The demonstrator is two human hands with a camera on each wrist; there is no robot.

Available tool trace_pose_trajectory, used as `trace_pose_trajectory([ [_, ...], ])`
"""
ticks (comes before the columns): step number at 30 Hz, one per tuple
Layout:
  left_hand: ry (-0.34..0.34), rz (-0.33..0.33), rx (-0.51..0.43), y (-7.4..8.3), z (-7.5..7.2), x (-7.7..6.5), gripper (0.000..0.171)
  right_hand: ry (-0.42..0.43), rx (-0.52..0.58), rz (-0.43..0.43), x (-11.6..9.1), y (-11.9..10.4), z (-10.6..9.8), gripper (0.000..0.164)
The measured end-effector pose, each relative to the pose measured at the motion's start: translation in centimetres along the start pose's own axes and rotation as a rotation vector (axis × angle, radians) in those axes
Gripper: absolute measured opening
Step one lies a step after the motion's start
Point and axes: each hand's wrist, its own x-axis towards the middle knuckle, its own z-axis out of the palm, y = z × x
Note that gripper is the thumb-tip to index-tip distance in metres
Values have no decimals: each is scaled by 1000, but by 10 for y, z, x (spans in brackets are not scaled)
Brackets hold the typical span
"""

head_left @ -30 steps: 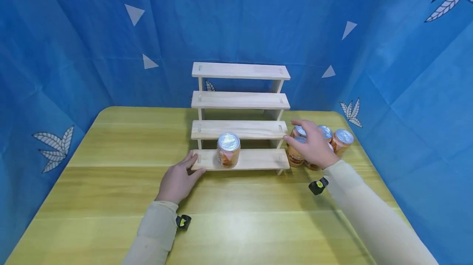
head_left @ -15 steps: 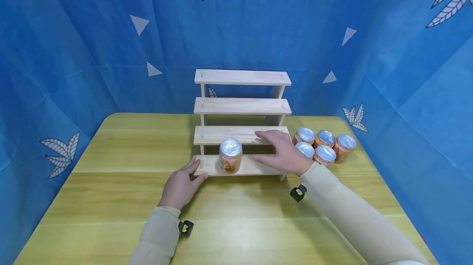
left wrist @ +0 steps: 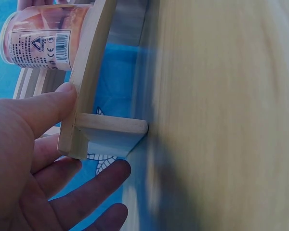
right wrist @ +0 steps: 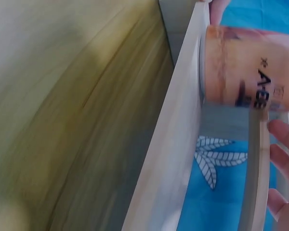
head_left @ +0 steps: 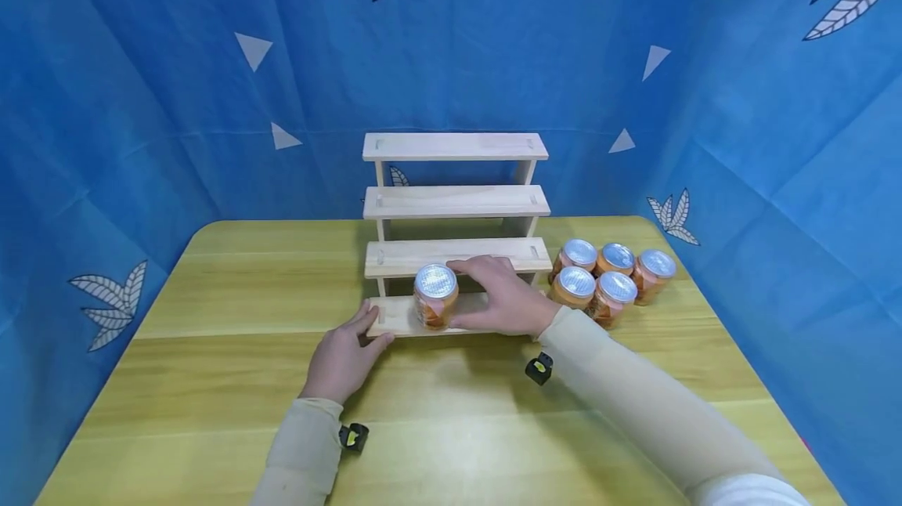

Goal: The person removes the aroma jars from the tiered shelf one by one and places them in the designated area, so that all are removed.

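A four-tier wooden display stand (head_left: 458, 200) stands on the table. On its lowest step sits one upright orange can (head_left: 435, 304) with a silvery lid, left of the middle. My left hand (head_left: 345, 357) grips the left end of that step; the left wrist view shows the thumb on the board's edge and fingers behind it, the lower fingers spread. Reaching in from the right, my right hand (head_left: 500, 298) has thumb and fingers spread at the can's right side, fingertips right beside it. In the right wrist view, its fingers (right wrist: 282, 166) lie close to the can's side.
Several similar orange cans (head_left: 613, 287) are grouped on the table (head_left: 232, 287) right of the stand. Blue curtains (head_left: 458, 52) with leaf and triangle prints hang behind and at both sides.
My right hand has moved left from over the group of cans, along the lowest step, to the can standing there. The left hand has stayed at the step's left end.
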Motion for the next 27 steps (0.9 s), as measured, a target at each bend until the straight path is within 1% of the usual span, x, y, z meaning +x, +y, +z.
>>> trace_pose_trajectory([
  [6,8,6,9,-1,-1,0,64,-3,21,28,14,-8,8,88],
  [12,0,-2,13,1,-2,-1,64,10,-10,92,22,-15,13,87],
  [17,-4,3,11,4,-1,0,64,44,12,166,20,-15,10,81],
  [21,-4,6,4,4,-1,0,64,51,42,220,16,-14,6,80],
  [27,-5,-3,5,1,-1,-2,65,55,57,258,10,-11,2,80],
])
